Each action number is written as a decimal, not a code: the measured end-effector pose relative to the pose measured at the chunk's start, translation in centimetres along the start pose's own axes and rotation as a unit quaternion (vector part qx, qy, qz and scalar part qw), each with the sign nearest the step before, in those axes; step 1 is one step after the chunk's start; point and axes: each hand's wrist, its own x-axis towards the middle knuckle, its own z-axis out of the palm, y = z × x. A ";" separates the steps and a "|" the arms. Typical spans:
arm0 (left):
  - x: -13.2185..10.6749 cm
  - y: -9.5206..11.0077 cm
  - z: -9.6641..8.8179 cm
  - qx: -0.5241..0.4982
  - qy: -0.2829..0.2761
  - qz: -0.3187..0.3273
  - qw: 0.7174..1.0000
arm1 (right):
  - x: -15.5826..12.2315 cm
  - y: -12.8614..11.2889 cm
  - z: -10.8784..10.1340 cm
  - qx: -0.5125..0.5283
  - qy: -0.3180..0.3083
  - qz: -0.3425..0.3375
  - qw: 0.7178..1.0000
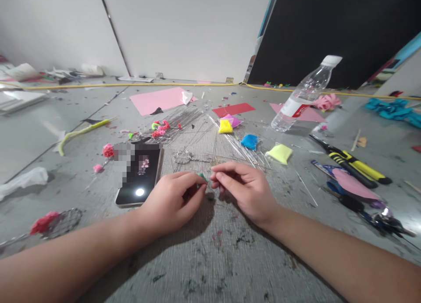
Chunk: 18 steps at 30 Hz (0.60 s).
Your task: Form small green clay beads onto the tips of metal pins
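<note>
My left hand (pixel 176 201) rests on the grey floor with its fingers curled in a pinch round a small green piece (pixel 201 177). My right hand (pixel 245 187) lies just to the right, fingertips pressed together and almost touching the left hand's; what they hold, if anything, is too small to make out. A phone (pixel 140 176) with a lit screen lies just left of my left hand. Thin wires (pixel 243 151) lie spread just beyond my hands, with a wire loop (pixel 183 157) near them.
Clay bags lie ahead: yellow (pixel 225 126), blue (pixel 249 141), pale yellow (pixel 279 153). A plastic bottle (pixel 304 94) leans at right. Pliers with yellow handles (pixel 353 165) and scissors (pixel 358 197) lie right. Pink paper (pixel 158 100), red paper (pixel 233 109), pink clay flowers (pixel 108 150) and scraps litter the floor.
</note>
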 end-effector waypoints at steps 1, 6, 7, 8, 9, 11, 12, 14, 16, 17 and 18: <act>0.0 0.0 0.0 -0.003 0.003 -0.008 1.000 | -0.1 -0.1 0.0 0.007 -0.004 -0.001 1.000; 0.1 0.1 -0.1 -0.019 -0.002 -0.036 0.999 | -0.4 -0.4 0.2 0.004 -0.030 -0.009 1.000; 0.1 0.1 -0.1 -0.022 -0.003 -0.039 0.999 | -0.5 -0.4 0.3 -0.002 -0.035 -0.009 0.999; 0.1 0.1 -0.1 -0.025 -0.003 -0.041 0.999 | -0.5 -0.4 0.3 -0.012 -0.040 -0.011 0.999; 0.1 0.1 -0.1 -0.027 -0.004 -0.042 0.999 | -0.6 -0.4 0.3 -0.027 -0.045 -0.017 0.998; 0.2 0.1 -0.1 -0.026 -0.001 -0.040 0.999 | -0.6 -0.4 0.2 -0.069 -0.052 -0.045 0.995; 0.2 0.1 -0.1 -0.024 0.002 -0.040 0.999 | -0.6 -0.4 0.2 -0.094 -0.054 -0.064 0.992; 0.2 0.1 -0.1 -0.024 0.002 -0.043 0.999 | -0.6 -0.4 0.1 -0.139 -0.058 -0.107 0.983; 0.2 0.1 -0.1 -0.027 -0.007 -0.047 0.998 | -0.6 -0.4 0.1 -0.170 -0.069 -0.145 0.972; 0.2 0.0 -0.1 -0.028 -0.013 -0.048 0.998 | -0.6 -0.4 0.1 -0.181 -0.076 -0.161 0.967; 0.2 0.0 -0.1 -0.029 -0.018 -0.048 0.998 | -0.6 -0.4 0.1 -0.189 -0.084 -0.173 0.963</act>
